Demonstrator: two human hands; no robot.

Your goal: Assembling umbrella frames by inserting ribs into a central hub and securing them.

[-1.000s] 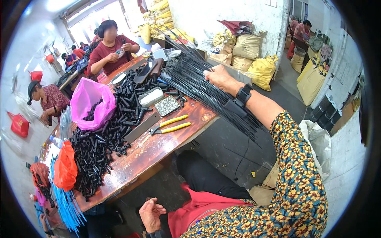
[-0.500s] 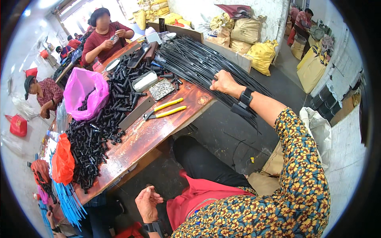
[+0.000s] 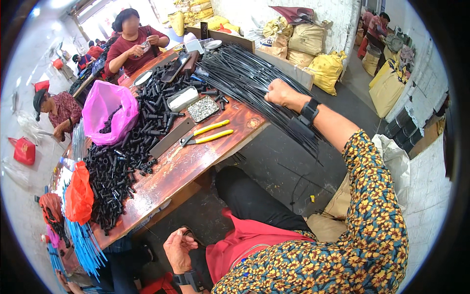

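Observation:
My right hand point(image 3: 285, 95) is over a wide heap of long thin black rods point(image 3: 245, 73) at the table's far right end. Its fingers are closed at the rods, seemingly pinching one, though the fingertips are partly hidden. Low in front of my lap, my left hand point(image 3: 178, 251) is raised palm inward, fingers curled and thumb pressed near the index finger. A tiny pale spot shows at its fingertips; I cannot make out what it is. Yellow-handled pliers point(image 3: 210, 133), a flat metal bar point(image 3: 171, 139) and a tray of small metal pieces point(image 3: 202, 109) lie on the wooden table point(image 3: 169, 182).
Black tubular parts point(image 3: 115, 171) are piled beside a pink bag point(image 3: 110, 110) and a red bag point(image 3: 79, 193). Blue rods point(image 3: 84, 245) hang past the near left edge. A co-worker point(image 3: 131, 49) sits across the table. Yellow sacks point(image 3: 327, 72) stand behind the rods.
My right hand has shifted slightly farther away over the rods, its fingers still closed. My left hand stays low by my lap with a slight turn. The whole view has shifted a little.

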